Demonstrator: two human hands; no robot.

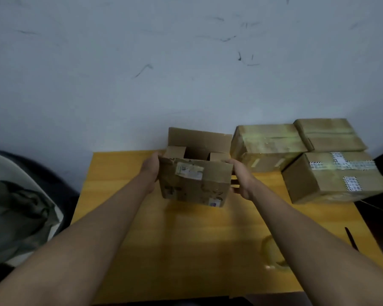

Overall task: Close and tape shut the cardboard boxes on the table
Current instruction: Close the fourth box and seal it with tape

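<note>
Both hands' grip (152,168) (241,180) clasping open box (195,182) sides, above bare table (186,239) middle.

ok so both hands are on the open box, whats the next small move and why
Probably set the open box down on the table and fold its two short side flaps inward. The left hand and right hand hold its sides, the back flap stands upright, and the tape roll lies near the right forearm, so flaps likely come before tape.

Taped boxes (307,155) block right; table (186,239) front bare.
</note>
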